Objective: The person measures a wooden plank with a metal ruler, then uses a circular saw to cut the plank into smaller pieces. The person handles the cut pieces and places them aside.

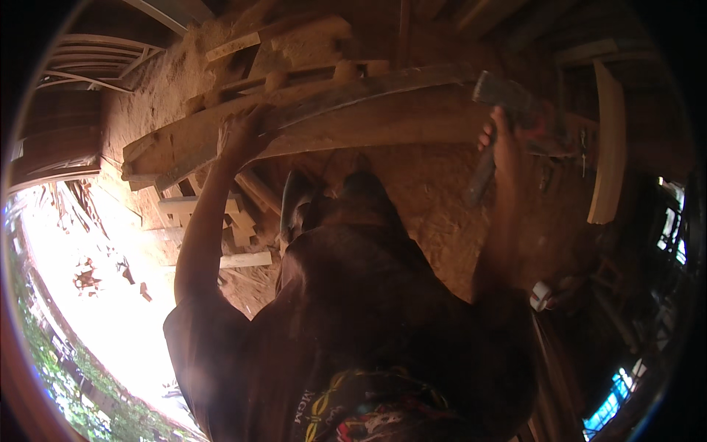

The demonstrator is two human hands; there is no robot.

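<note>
In front of me a long, narrow, dark wooden board [353, 94] lies aslant over a wide timber bench [398, 124]. Near its left end my left hand [244, 137] rests over the board, fingers bent around its edge. To the right, my right hand [503, 144] is raised, its fingers closed round a hammer [481, 177]. The hammer's dark, blocky head [501, 91] sits above the fist, near the board's right end. Shadow and slight blur hide the hammer's finer shape.
A red and dark tool [545, 136] lies at the bench's right end, too dim to name. A pale plank [610, 147] stands beyond it. Several offcuts [243, 221] lie on the dusty ground at left. A white and red roundish thing [540, 296] is low at right.
</note>
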